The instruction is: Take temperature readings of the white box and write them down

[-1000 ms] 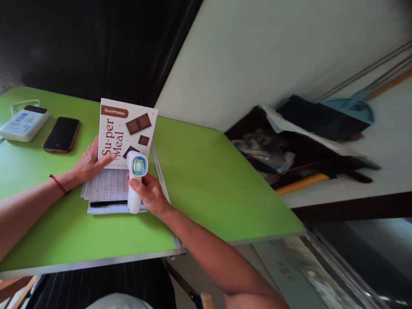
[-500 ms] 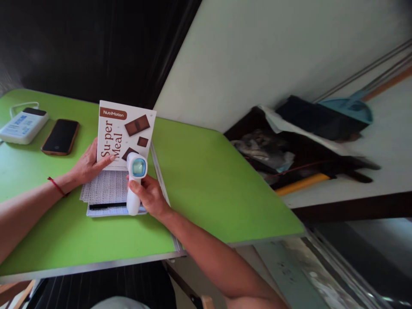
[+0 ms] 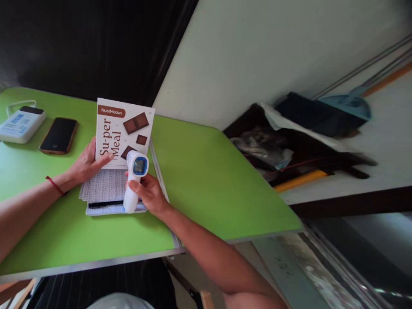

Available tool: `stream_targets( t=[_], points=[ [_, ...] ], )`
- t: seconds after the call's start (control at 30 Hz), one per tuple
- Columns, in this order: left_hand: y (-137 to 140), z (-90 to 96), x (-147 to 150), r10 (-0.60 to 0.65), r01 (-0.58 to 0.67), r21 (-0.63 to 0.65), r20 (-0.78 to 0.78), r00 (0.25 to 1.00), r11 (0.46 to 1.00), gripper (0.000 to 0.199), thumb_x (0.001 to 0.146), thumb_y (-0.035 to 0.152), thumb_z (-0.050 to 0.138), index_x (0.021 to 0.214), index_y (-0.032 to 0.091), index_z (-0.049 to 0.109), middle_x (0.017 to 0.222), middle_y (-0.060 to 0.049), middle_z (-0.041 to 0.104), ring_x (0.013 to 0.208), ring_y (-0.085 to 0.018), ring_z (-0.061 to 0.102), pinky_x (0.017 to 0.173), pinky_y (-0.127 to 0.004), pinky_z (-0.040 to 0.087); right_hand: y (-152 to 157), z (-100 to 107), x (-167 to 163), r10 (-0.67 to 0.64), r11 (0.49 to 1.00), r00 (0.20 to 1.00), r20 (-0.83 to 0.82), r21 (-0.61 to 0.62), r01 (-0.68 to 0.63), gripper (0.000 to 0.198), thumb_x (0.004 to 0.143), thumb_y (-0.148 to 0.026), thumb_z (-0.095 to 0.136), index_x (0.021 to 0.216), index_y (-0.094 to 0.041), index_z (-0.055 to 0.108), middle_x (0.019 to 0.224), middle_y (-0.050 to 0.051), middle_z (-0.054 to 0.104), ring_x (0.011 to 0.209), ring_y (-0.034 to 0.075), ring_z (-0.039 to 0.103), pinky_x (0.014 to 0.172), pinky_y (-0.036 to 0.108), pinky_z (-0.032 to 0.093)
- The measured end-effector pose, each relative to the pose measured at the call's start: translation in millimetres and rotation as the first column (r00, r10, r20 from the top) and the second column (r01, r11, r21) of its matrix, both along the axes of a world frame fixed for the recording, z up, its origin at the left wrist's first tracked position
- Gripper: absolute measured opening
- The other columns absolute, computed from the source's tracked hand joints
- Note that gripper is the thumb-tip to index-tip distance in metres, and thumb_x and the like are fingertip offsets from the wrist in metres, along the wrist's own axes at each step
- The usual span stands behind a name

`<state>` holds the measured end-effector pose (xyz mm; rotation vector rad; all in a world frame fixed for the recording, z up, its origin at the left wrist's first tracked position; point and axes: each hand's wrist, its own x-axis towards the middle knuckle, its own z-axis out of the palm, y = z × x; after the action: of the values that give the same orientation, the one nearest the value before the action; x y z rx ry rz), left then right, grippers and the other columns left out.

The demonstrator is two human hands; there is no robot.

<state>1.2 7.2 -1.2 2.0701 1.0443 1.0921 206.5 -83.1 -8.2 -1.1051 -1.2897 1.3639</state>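
My left hand (image 3: 89, 162) grips the lower left edge of a white box (image 3: 135, 143) printed "NutriMotion Su-per Meal" with brown chocolate pieces, thumb on its front. The box stands tilted up over papers. My right hand (image 3: 151, 194) is wrapped round the handle of a white infrared thermometer (image 3: 130, 197), its small blue-framed screen turned toward me and dark. The thermometer covers the box's lower right corner. Below the box lie sheets of handwritten paper (image 3: 106, 186), with a black pen (image 3: 104, 204) across them; the thermometer hides the pen's right end.
On the green table (image 3: 206, 184), a phone (image 3: 59, 135) in a brown case lies left of the box. Beyond it sits a white device with a cable (image 3: 22, 124). A black panel (image 3: 80, 47) rises behind. At right, a blue dustpan (image 3: 347, 107) and clutter lie beside the table.
The thermometer's screen has gone from light blue-green to dark, and its top has tilted slightly to the right. Both hands keep their holds; the whole view has shifted a little.
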Motion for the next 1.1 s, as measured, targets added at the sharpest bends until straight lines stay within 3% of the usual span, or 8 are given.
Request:
stream_targets(
  t=[0.4, 0.8, 0.97, 1.1],
  points=[
    [-0.5, 1.8, -1.9, 0.002, -0.002, -0.001, -0.031, 1.0, 1.0, 0.049, 0.089, 0.058, 0.056, 0.121, 0.022, 0.053, 0.121, -0.013, 0.062, 0.122, -0.036, 0.054, 0.105, -0.058, 0.043, 1.2, 4.1, 2.9, -0.041, 0.998, 0.999, 0.022, 0.056, 0.039, 0.052, 0.063, -0.072, 0.071, 0.074, -0.023, 0.058, 0.064, -0.002, 0.056, 0.057, 0.013, 0.051, 0.052, 0.028, 0.045],
    [-1.4, 4.4, -1.1, 0.016, -0.015, 0.012, -0.026, 1.0, 1.0, 0.049, 0.088, 0.059, 0.057, 0.12, 0.022, 0.053, 0.122, -0.013, 0.061, 0.121, -0.036, 0.056, 0.106, -0.055, 0.044, 1.4, 6.0, 4.4, -0.05, 0.998, 0.999, -0.002, 0.045, 0.05, 0.047, 0.063, -0.064, 0.075, 0.074, -0.021, 0.059, 0.068, -0.001, 0.058, 0.06, 0.012, 0.05, 0.055, 0.028, 0.045],
    [-2.9, 6.0, -1.5, 0.027, -0.028, -0.015, -0.02, 0.999, 1.0, 0.051, 0.086, 0.06, 0.059, 0.121, 0.024, 0.053, 0.121, -0.012, 0.064, 0.118, -0.035, 0.058, 0.102, -0.054, 0.048, 1.2, 9.0, 3.9, -0.059, 0.997, 0.998, 0.0, 0.04, 0.059, 0.05, 0.059, -0.067, 0.075, 0.072, -0.022, 0.06, 0.066, -0.001, 0.058, 0.059, 0.012, 0.05, 0.053, 0.028, 0.044],
    [-3.2, 12.0, -4.6, 0.1, -0.104, -0.127, -0.038, 0.994, 0.986, 0.059, 0.077, 0.065, 0.067, 0.119, 0.023, 0.057, 0.116, -0.011, 0.068, 0.104, -0.035, 0.064, 0.09, -0.052, 0.054, -0.5, 12.7, 5.6, -0.077, 0.995, 0.997, 0.013, 0.071, 0.076, 0.05, 0.059, -0.068, 0.075, 0.07, -0.022, 0.06, 0.065, -0.001, 0.057, 0.059, 0.012, 0.049, 0.053, 0.028, 0.044]
  ],
)
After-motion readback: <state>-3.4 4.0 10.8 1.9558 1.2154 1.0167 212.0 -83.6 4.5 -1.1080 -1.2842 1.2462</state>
